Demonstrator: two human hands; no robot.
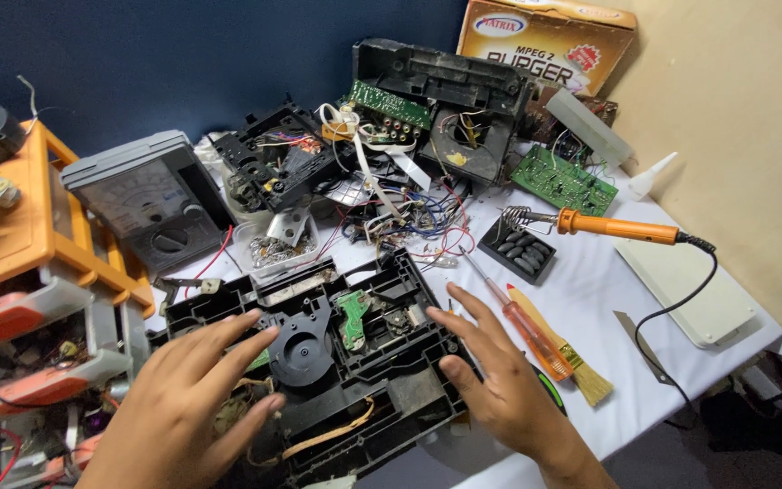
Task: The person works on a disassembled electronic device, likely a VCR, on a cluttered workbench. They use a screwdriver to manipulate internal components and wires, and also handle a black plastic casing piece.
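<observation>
Head view: the black chassis (355, 362) sits low in the middle of the frame. Left hand (183, 407) spread flat, fingers splayed over its left side, gripping nothing. Right hand (500, 380) open too, thumb against the right edge. Screwdriver (518, 321) and brush (563, 349) lie just right; soldering iron (617, 226) farther up.

Black plastic disc-drive chassis (346, 362), opened, lying flat at the worktop's near edge, round hub, small green circuit board, tan ribbon cable exposed

Electronics repair bench: soldering iron (617, 226), multimeter (142, 201), circuit boards (563, 179)
</observation>
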